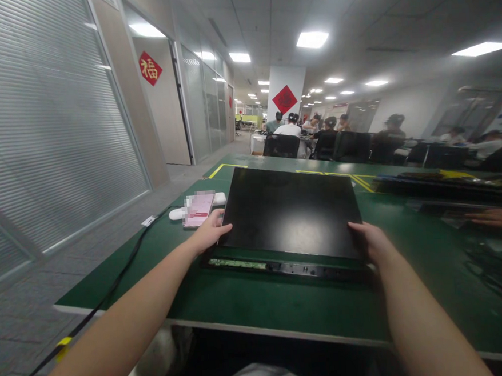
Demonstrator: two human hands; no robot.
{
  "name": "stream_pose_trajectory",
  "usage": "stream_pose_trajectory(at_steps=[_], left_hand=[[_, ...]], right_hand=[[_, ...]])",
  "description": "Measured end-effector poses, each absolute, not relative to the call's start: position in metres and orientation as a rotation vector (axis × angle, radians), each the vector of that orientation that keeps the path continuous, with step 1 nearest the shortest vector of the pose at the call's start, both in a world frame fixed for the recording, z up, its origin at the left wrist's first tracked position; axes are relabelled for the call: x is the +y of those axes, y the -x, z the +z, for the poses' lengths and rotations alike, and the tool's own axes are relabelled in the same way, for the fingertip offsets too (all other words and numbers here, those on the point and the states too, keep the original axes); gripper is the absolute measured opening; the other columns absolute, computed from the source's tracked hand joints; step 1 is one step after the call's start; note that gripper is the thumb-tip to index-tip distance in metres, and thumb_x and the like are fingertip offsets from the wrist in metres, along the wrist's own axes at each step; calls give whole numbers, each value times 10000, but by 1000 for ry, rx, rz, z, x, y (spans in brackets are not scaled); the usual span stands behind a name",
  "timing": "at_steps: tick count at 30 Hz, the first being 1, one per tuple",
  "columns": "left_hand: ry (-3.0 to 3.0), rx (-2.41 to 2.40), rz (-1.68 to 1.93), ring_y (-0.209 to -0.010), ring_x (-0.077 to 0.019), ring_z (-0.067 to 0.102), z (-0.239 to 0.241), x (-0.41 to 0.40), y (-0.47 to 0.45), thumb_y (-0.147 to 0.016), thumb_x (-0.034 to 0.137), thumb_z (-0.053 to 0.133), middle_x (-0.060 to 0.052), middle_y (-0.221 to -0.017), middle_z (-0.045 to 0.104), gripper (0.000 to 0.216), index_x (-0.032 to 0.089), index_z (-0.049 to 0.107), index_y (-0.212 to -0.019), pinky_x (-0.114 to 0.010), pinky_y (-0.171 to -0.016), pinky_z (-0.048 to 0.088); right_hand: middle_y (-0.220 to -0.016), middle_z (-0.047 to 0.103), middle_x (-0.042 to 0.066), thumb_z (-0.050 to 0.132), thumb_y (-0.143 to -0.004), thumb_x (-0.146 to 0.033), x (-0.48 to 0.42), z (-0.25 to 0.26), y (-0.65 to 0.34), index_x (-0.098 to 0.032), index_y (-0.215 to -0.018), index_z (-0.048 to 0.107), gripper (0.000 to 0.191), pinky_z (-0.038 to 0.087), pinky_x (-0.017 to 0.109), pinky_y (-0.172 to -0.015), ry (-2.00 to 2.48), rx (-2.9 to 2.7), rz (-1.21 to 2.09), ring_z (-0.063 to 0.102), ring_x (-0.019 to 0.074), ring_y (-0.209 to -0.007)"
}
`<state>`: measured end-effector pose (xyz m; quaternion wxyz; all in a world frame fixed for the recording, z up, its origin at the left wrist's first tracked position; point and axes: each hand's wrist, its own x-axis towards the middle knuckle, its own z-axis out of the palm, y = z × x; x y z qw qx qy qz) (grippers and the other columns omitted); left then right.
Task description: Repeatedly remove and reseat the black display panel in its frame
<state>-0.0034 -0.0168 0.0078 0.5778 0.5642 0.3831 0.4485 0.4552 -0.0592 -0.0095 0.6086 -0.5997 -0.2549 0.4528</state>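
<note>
A black display panel (291, 208) is held by its two side edges over the green table. My left hand (211, 231) grips its left edge, thumb on the front face. At the opposite edge my right hand (371, 241) is closed on the panel, thumb on the front and the other fingers mostly hidden behind. Just below the panel's near edge lies a long dark strip (300, 270) with a green circuit board (237, 263) at its left end. Whether the strip is joined to the panel, I cannot tell.
A phone (198, 210) lies by white objects (176, 214) on the left. A black cable (131, 256) crosses the table's left edge. At right, another person's hand (500, 217) is near stacked dark panels (444, 186). Yellow tape (221, 168) marks the green table (285, 309). People sit beyond.
</note>
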Motion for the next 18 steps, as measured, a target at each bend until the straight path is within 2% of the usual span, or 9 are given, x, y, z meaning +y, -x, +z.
stream_pose_trajectory(at_steps=[3, 9, 18], left_hand=[[-1310, 902, 1056, -854, -247, 760, 7, -15, 3, -712, 222, 808, -19, -903, 770, 561, 206, 457, -1149, -445, -853, 580], [-1334, 873, 1057, -842, -258, 761, 8, -18, 2, -702, 219, 826, -34, -922, 771, 713, 208, 415, -1284, -445, -818, 595], [-1351, 896, 1071, -764, -253, 760, 3, -14, 5, -697, 244, 841, -14, -845, 758, 658, 224, 424, -1206, -434, -743, 602]], right_hand=[[-705, 716, 43, 783, -604, -187, -59, -8, -454, -187, -859, 669, 279, 508, 303, -497, 1405, -569, 1033, 647, 201, -570], [-592, 664, 40, 744, -653, -260, -57, -8, -454, -176, -785, 653, 182, 478, 325, -463, 1499, -497, 1029, 603, 206, -502], [-602, 670, 50, 750, -666, -337, -61, -3, -449, -176, -824, 675, 238, 493, 342, -488, 1481, -485, 1056, 611, 220, -528]])
